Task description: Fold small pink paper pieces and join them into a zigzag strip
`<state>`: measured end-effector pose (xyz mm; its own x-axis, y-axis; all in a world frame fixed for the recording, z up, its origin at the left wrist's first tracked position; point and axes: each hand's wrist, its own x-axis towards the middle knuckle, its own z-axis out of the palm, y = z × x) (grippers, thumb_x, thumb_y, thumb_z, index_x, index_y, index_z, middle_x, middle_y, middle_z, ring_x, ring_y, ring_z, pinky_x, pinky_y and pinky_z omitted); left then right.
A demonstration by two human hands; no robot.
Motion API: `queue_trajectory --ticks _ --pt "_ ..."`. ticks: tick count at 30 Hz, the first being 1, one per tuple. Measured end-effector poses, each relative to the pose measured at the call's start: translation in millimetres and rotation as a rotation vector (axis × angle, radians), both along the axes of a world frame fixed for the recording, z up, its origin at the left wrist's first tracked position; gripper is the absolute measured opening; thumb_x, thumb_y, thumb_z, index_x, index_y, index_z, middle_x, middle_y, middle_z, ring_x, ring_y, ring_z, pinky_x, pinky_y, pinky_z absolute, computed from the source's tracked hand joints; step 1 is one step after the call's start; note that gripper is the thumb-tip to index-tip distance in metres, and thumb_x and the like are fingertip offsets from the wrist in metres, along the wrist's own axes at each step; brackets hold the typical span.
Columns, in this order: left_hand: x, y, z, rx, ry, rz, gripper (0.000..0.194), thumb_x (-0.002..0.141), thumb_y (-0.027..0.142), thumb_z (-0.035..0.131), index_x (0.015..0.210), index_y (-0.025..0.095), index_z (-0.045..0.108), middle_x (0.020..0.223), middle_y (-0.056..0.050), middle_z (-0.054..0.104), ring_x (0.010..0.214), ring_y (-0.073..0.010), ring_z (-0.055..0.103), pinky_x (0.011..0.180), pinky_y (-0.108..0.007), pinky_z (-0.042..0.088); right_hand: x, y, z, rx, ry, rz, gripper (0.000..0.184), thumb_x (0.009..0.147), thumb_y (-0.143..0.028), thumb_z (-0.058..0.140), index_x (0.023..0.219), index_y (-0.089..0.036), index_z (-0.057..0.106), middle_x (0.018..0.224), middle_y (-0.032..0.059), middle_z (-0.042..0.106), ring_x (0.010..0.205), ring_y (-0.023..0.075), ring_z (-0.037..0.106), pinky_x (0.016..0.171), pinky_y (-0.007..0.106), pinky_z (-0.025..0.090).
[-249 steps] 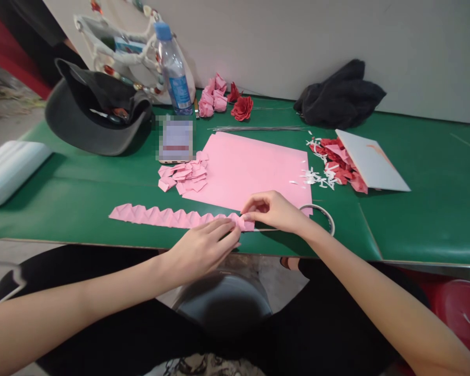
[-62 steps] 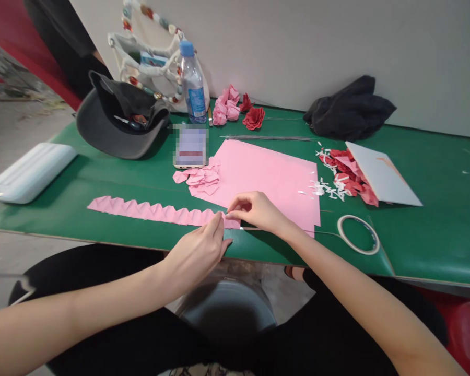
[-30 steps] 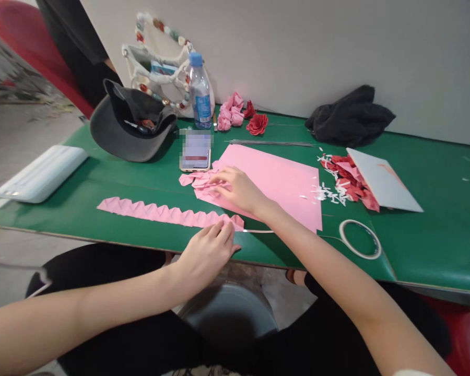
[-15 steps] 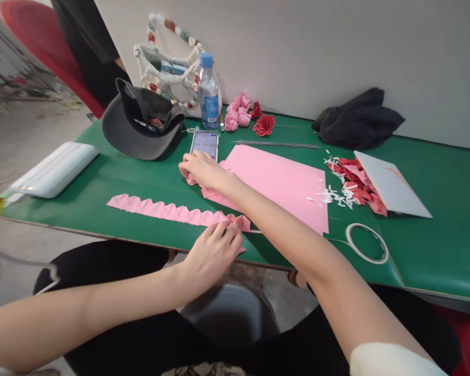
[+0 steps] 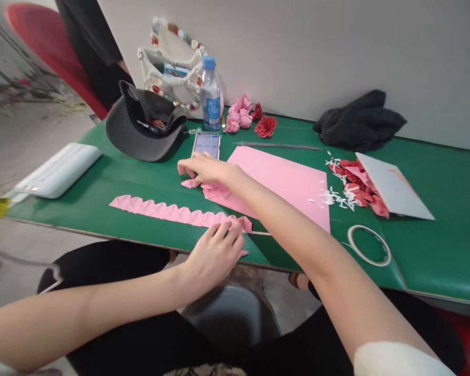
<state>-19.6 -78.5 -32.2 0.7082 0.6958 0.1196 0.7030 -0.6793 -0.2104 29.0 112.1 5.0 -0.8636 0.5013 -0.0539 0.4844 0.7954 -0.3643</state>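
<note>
A pleated pink paper strip [image 5: 168, 211] lies along the near part of the green table. My left hand [image 5: 215, 250] rests at the strip's right end, fingers laid over it and thumb apart near the table edge. Further forward, my right hand [image 5: 203, 169] is stretched across, just below a phone [image 5: 207, 145] with a timer on its screen. Its fingers are apart and bent above a second folded pink paper piece [image 5: 217, 190], whose left tip shows beneath the hand. My right forearm covers part of the large pink paper sheet [image 5: 278, 175].
Roll of tape [image 5: 350, 243], paper scraps [image 5: 356, 183] and white card [image 5: 395, 185] lie at right. Behind are thin wires [image 5: 278, 145], paper flowers [image 5: 265, 126], black cloth [image 5: 360, 122], a bottle [image 5: 211, 99], cap [image 5: 141, 141] and beaded bag [image 5: 172, 78]. A white case [image 5: 58, 169] sits left.
My right hand's fingers have spread and lifted a little, showing more of the folded pink piece under them. My left hand stays at the strip's end. The view has shifted slightly.
</note>
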Motion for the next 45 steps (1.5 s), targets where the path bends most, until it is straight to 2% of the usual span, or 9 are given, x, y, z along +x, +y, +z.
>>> queue_trajectory --ticks 7,11,15,18,21,26,30,35,45 --pt "0.0 0.2 -0.8 0.02 -0.001 -0.011 0.038 0.095 0.031 0.043 0.12 0.006 0.056 0.126 -0.019 0.057 0.113 -0.0291 0.054 0.089 -0.039 0.045 -7.0 -0.7 -4.0 0.002 -0.037 -0.016 0.005 0.077 -0.018 0.065 0.077 -0.018 0.06 0.104 0.0067 0.059 0.105 0.026 0.044 0.085 0.038 0.029" --pt "0.4 0.2 -0.3 0.019 -0.014 -0.017 0.035 0.094 0.031 0.045 0.115 0.007 0.059 0.123 -0.017 0.06 0.112 -0.0296 0.055 0.089 -0.039 0.045 -8.7 -0.3 -7.9 0.053 0.037 0.017 0.013 0.077 -0.02 0.067 0.084 -0.017 0.057 0.103 0.0049 0.06 0.104 0.0246 0.045 0.085 0.037 0.028" --pt "0.6 0.6 -0.4 0.011 -0.032 -0.02 0.034 0.094 0.032 0.045 0.111 0.007 0.06 0.122 -0.017 0.06 0.111 -0.0297 0.056 0.09 -0.04 0.045 -13.9 0.0 -12.2 0.057 0.027 0.025 0.015 0.078 -0.016 0.065 0.091 -0.018 0.056 0.095 0.0038 0.062 0.101 0.0239 0.046 0.082 0.035 0.028" --pt "0.5 1.1 -1.1 0.023 -0.042 -0.024 0.036 0.093 0.033 0.045 0.113 0.006 0.06 0.124 -0.018 0.06 0.111 -0.0302 0.056 0.089 -0.04 0.045 -16.4 -3.7 -12.3 0.051 -0.012 0.021 0.015 0.078 -0.006 0.059 0.087 -0.018 0.058 0.086 0.0041 0.061 0.1 0.0238 0.048 0.081 0.034 0.03" --pt "0.8 1.8 -1.7 0.03 -0.043 -0.024 0.038 0.094 0.034 0.044 0.114 0.005 0.059 0.123 -0.018 0.06 0.111 -0.0307 0.056 0.089 -0.04 0.045 -15.4 -9.4 -10.9 0.08 -0.039 0.029 0.022 0.074 0.004 0.053 0.078 -0.018 0.058 0.092 0.0047 0.062 0.099 0.0225 0.049 0.082 0.034 0.031" --pt "1.6 2.4 -1.3 0.042 -0.037 -0.029 0.038 0.094 0.034 0.044 0.113 0.006 0.06 0.124 -0.018 0.06 0.11 -0.0304 0.056 0.088 -0.04 0.044 -14.0 -11.0 -11.7 0.198 -0.013 -0.044 0.022 0.076 -0.006 0.061 0.094 -0.017 0.057 0.106 0.007 0.059 0.105 0.0256 0.046 0.085 0.037 0.032" --pt "1.8 2.0 -0.5 0.036 -0.049 -0.028 0.036 0.093 0.035 0.045 0.111 0.007 0.061 0.124 -0.018 0.059 0.11 -0.0302 0.056 0.088 -0.039 0.044 -15.4 -8.7 -11.3 0.156 -0.057 -0.066 0.016 0.078 -0.011 0.062 0.094 -0.015 0.058 0.097 0.0082 0.062 0.105 0.0272 0.048 0.085 0.037 0.033" --pt "2.3 1.9 1.2 0.037 -0.057 -0.028 0.036 0.093 0.034 0.046 0.11 0.006 0.06 0.122 -0.019 0.06 0.108 -0.0298 0.057 0.088 -0.039 0.043 -16.1 -9.4 -8.8 0.133 -0.064 -0.097 0.023 0.078 -0.01 0.062 0.1 -0.013 0.058 0.097 0.0091 0.062 0.105 0.0268 0.049 0.086 0.036 0.033" --pt "1.7 1.4 0.3 0.012 -0.045 -0.023 0.036 0.094 0.034 0.043 0.11 0.007 0.061 0.126 -0.018 0.058 0.111 -0.0305 0.055 0.089 -0.04 0.043 -21.7 -2.7 -6.8 0.158 -0.057 -0.045 0.019 0.066 -0.009 0.074 0.077 -0.013 0.059 0.104 0.0089 0.058 0.107 0.0277 0.044 0.089 0.041 0.03"
